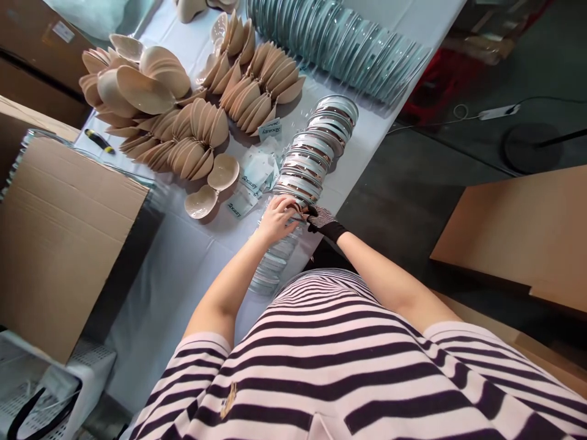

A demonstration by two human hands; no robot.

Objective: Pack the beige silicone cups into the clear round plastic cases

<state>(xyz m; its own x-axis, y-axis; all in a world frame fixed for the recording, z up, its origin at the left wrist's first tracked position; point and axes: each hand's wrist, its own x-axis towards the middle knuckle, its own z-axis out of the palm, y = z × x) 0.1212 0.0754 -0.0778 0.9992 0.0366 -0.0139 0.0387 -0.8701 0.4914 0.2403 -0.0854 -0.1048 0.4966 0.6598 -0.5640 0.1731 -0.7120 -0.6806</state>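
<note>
My bare left hand (279,218) lies over the near end of a row of round plastic cases (306,160), its fingers bent onto one case. Opposite it, my right hand (321,220), in a striped glove with a dark cuff, has its fingers closed at the same case's edge. The two hands almost meet there and hide most of that case. Beige or brown shows between the lids of this row. Nearer my body, paler clear cases (269,269) continue the line. Left of the row lie small printed packets (257,174).
Nested beige adhesive bra cups (183,134) cover the table's left side, with one loose pair (223,172) nearest me. A long row of clear cases (339,43) runs along the back. A yellow-black tool (99,141) lies far left. Cardboard boxes (518,238) stand right.
</note>
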